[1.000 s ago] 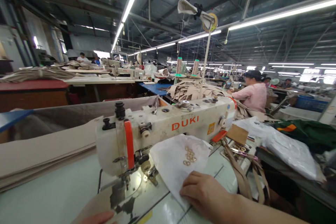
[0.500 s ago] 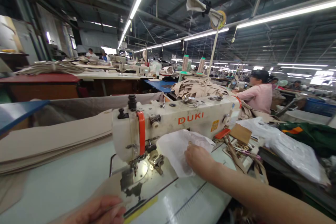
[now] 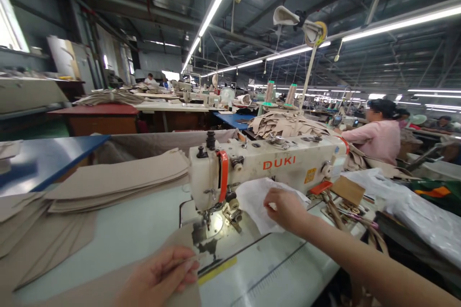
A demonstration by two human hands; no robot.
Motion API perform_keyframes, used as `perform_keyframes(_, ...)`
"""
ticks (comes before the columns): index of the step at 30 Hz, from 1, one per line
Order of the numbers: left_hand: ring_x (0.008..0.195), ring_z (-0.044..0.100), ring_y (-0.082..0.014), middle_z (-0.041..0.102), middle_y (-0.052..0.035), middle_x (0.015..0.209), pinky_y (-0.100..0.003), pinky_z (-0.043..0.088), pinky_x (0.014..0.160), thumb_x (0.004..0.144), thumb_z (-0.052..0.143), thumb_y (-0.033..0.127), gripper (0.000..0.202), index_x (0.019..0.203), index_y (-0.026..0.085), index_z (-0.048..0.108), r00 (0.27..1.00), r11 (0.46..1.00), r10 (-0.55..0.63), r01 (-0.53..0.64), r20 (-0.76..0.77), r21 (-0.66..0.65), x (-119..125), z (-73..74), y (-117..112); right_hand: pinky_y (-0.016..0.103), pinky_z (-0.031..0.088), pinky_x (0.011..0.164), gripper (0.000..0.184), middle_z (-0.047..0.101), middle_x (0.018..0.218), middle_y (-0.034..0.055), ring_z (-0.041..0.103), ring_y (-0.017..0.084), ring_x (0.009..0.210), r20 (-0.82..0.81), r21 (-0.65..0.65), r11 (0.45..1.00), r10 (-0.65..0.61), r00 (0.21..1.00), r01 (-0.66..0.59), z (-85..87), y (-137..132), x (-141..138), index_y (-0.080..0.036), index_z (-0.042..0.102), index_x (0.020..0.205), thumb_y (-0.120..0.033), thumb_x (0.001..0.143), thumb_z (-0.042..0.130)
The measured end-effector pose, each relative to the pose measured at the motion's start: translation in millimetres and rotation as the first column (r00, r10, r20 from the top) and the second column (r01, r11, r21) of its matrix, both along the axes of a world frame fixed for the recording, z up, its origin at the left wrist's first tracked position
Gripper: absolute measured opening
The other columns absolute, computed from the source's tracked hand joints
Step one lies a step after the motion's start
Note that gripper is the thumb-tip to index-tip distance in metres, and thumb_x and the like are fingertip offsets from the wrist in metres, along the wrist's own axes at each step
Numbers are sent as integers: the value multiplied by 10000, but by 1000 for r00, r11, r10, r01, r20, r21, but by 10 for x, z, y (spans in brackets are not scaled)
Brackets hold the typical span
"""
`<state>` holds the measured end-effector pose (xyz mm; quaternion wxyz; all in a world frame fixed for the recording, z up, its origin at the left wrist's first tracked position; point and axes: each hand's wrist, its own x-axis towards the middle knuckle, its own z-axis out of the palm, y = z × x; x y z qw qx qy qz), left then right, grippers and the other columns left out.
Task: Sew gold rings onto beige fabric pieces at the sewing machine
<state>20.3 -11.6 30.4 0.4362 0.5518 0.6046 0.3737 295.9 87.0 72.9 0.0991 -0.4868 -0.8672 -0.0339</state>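
My left hand (image 3: 163,272) is closed, thumb and fingers pinching the edge of a beige fabric piece (image 3: 99,285) at the front of the sewing table. A small pale bit sticks out at its fingertips. Over a crumpled white sheet (image 3: 254,204), my right hand (image 3: 286,208) has its fingers curled into a pinch; whatever is between them, if anything, is too small to make out. The white sheet lies on the machine bed, against the sewing machine (image 3: 245,168) marked DUKI. The lit needle area (image 3: 212,223) lies between my two hands.
Stacked beige panels (image 3: 118,177) lie left of the machine, with more fanned panels (image 3: 57,244) nearer. To the right are scissors (image 3: 360,218), a brown card (image 3: 347,189) and a plastic bag (image 3: 418,206). A co-worker in pink (image 3: 378,134) sits beyond.
The view has swung left, so the machine appears further right. My left hand has come further into view with the fabric. My right hand stays over the white sheet, its fingers more curled.
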Motion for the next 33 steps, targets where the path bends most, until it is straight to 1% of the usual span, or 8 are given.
perform_keyframes(2, 637, 620, -186, 674, 1, 625, -248, 476, 628, 679, 563, 483, 289, 707, 207, 644, 998, 999, 1, 2, -58, 54, 52, 61, -59, 191, 444, 707, 236, 681, 862, 23, 617, 120, 786, -163, -25, 996, 76, 984, -81, 54, -181, -106, -169, 654, 823, -38, 711, 492)
perform_keyframes(6, 658, 621, -165, 663, 25, 633, -220, 444, 615, 747, 531, 401, 213, 702, 212, 617, 990, 989, -6, 26, -143, 143, 91, 48, -143, 179, 415, 554, 213, 638, 626, -22, 569, 102, 577, -595, -179, 944, 121, 795, -277, -18, -497, -477, -169, 652, 681, -33, 614, 503)
perform_keyframes(10, 663, 624, -157, 669, 19, 659, -214, 440, 613, 786, 505, 353, 194, 728, 205, 616, 984, 982, 1, 32, -176, 187, 66, 7, -208, 175, 360, 485, 193, 602, 570, -36, 510, 89, 520, -725, -393, 841, -34, 688, -372, -251, -531, -850, -163, 652, 645, -51, 596, 502)
perform_keyframes(13, 648, 622, -154, 668, 13, 648, -215, 440, 606, 794, 496, 333, 199, 711, 201, 620, 980, 978, 17, 25, -196, 208, 53, -2, -227, 182, 373, 498, 191, 602, 580, -38, 509, 91, 526, -775, -443, 797, -110, 623, -410, -404, -468, -1008, -167, 652, 668, -68, 601, 502)
perform_keyframes(19, 569, 580, -131, 633, 36, 581, -208, 404, 551, 773, 502, 271, 176, 644, 205, 603, 961, 963, 120, -51, -249, 265, 59, -49, -186, 191, 425, 563, 214, 618, 651, -22, 548, 104, 596, -817, -288, 864, 3, 576, -414, -487, -472, -1111, -174, 651, 722, -64, 624, 495)
perform_keyframes(26, 593, 577, -143, 622, 30, 607, -222, 404, 566, 783, 466, 259, 187, 649, 206, 585, 950, 963, 170, -103, -261, 250, 69, -31, -189, 199, 433, 596, 275, 613, 713, 3, 566, 116, 646, -804, -110, 896, 175, 569, -431, -508, -514, -1174, -166, 647, 774, -4, 634, 473)
perform_keyframes(30, 581, 573, -146, 613, 32, 594, -225, 408, 564, 775, 475, 254, 182, 633, 212, 582, 947, 957, 207, -143, -247, 254, 82, -2, -200, 212, 431, 643, 265, 627, 726, 10, 566, 123, 675, -790, 18, 895, 286, 543, -445, -551, -527, -1165, -172, 655, 834, -10, 682, 510)
perform_keyframes(33, 596, 580, -150, 620, 33, 609, -226, 410, 574, 784, 486, 276, 180, 646, 214, 584, 947, 961, 210, -155, -242, 228, 79, 11, -202, 209, 442, 650, 229, 646, 749, 16, 580, 124, 684, -813, 16, 888, 280, 511, -460, -569, -537, -1149, -173, 659, 868, -41, 725, 537)
